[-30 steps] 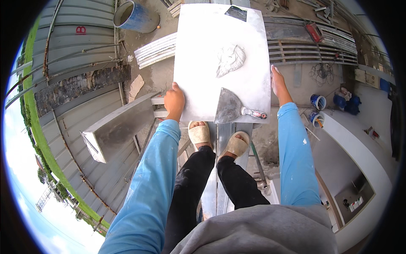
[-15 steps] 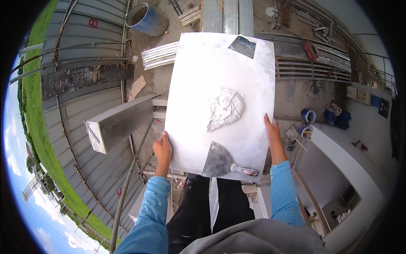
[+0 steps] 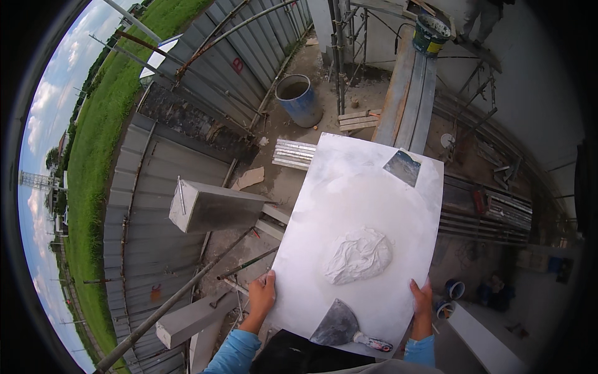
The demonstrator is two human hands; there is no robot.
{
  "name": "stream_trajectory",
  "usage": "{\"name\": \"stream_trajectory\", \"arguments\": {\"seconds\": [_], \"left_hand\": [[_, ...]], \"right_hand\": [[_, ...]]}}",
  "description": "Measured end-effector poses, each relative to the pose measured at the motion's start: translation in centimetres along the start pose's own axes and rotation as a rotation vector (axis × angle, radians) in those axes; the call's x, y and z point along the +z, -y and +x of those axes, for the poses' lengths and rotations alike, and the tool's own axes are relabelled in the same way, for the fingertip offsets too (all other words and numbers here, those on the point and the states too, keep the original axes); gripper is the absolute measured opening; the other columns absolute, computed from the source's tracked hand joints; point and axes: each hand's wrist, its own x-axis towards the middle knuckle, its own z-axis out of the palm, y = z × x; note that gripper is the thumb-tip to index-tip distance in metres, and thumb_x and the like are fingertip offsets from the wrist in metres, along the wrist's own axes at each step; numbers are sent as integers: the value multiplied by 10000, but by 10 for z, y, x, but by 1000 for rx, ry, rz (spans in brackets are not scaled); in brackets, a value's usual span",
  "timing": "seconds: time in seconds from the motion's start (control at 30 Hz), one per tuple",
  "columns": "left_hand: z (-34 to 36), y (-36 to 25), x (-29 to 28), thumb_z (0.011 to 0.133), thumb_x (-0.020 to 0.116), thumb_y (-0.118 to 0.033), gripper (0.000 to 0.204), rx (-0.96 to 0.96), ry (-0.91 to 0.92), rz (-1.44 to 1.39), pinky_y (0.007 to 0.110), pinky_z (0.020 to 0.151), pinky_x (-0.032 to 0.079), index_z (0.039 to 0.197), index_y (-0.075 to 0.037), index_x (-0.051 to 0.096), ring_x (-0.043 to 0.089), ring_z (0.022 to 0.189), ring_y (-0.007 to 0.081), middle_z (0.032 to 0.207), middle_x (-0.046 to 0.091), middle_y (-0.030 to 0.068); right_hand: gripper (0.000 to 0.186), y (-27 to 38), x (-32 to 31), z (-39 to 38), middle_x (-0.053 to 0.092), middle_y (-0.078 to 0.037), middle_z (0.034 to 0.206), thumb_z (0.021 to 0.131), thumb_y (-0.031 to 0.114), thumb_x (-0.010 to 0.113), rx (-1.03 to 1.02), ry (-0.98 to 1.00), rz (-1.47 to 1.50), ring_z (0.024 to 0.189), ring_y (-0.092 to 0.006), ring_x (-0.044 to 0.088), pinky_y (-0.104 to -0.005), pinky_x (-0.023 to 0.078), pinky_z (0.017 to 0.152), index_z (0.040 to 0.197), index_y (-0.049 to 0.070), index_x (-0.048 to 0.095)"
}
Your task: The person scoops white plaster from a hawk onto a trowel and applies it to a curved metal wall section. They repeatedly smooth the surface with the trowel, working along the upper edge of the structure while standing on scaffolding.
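A large white board (image 3: pixel 305 249) is held out in front of me. My left hand (image 3: pixel 261 295) grips its left edge, thumb on top, and my right hand (image 3: pixel 421 300) grips the right edge the same way. On the board's middle lies a heap of white plaster paste (image 3: pixel 359 255). Close to its near edge rests a putty knife (image 3: pixel 336 323), its broad grey blade to the left and its handle pointing right. A dark square plate (image 3: pixel 403 167) lies flat near the far right corner. The fingers under the board are hidden.
Ahead, long planks (image 3: pixel 408 93) carry a dark green bucket (image 3: pixel 431 34); a person's legs (image 3: pixel 482 22) show beside it. A blue drum (image 3: pixel 299 103) stands by the corrugated metal fence (image 3: pixel 156 243). At left are a grey block-like beam (image 3: pixel 218 206) and a slanting pole (image 3: pixel 168 305).
My view has turned and tilted up, bringing the green bucket and the person's legs into sight. The board appears lower and further right, still held by both hands.
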Motion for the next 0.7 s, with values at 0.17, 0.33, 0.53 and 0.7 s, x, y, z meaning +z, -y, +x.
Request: {"name": "stream_trajectory", "arguments": {"seconds": [0.17, 0.33, 0.53, 0.7], "left_hand": [[-29, 6, -32, 969, 523, -377, 465, -20, -14, -140, 374, 628, 454, 890, 59, 665, 568, 638, 144, 645, 625, 156], [-36, -54, -86, 996, 512, -316, 435, -14, 36, -276, 308, 640, 448, 907, 80, 667, 537, 689, 91, 726, 655, 47], [-12, -117, -135, 1010, 499, -260, 371, 78, 132, -512, 263, 669, 427, 943, 76, 641, 511, 747, 79, 800, 622, 16], [-8, -164, -172, 1011, 498, -250, 349, 222, 83, -504, 245, 669, 408, 882, 52, 618, 472, 742, 60, 796, 578, -10]], "right_hand": [[556, 58, 20, -17, 572, -144, 1252, 855, 98, 654, 16, 114, -35, 1136, -227, 549, -346, 398, 1023, 1338, -54, 426], [571, 127, 48, -24, 572, -147, 1244, 849, 121, 679, -76, 144, -41, 1126, -221, 547, -330, 400, 1010, 1331, -62, 433], [594, 215, 82, -5, 580, -147, 1228, 839, 127, 693, -190, 199, 8, 1103, -214, 562, -328, 414, 995, 1340, -53, 431], [599, 283, 109, -4, 578, -151, 1232, 834, 119, 688, -246, 216, 46, 1101, -218, 564, -325, 416, 991, 1344, -60, 430]]}}
